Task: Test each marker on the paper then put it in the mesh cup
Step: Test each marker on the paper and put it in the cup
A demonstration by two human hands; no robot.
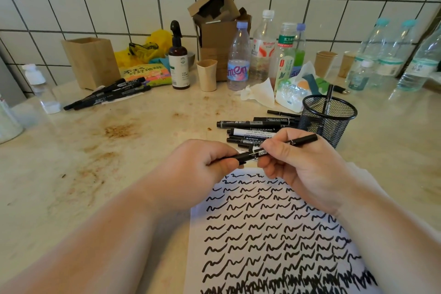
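Here, your desk carries everything, and the big sheet of paper lies right under your forearms so a tip can drop straight onto it; nearly all of it is filled with black squiggles, with only a thin bare strip near the top edge, just below your hands. Beyond it, the black mesh cup stands at your right front, near enough for a short reach, with one pen-like stick already upright inside. Just left of the cup lies the heap of black markers, presumably the ones awaiting a test, while a smaller bundle of markers sits well apart at the far left beside a wooden box. Your right hand has its grip closed around the barrel of one black marker, held level above the paper's top edge, and your left hand pinches its nearer end. That two-handed hold looks like a cap pull or a re-capping; which one cannot be told, since the tip is hidden inside your left fingers.
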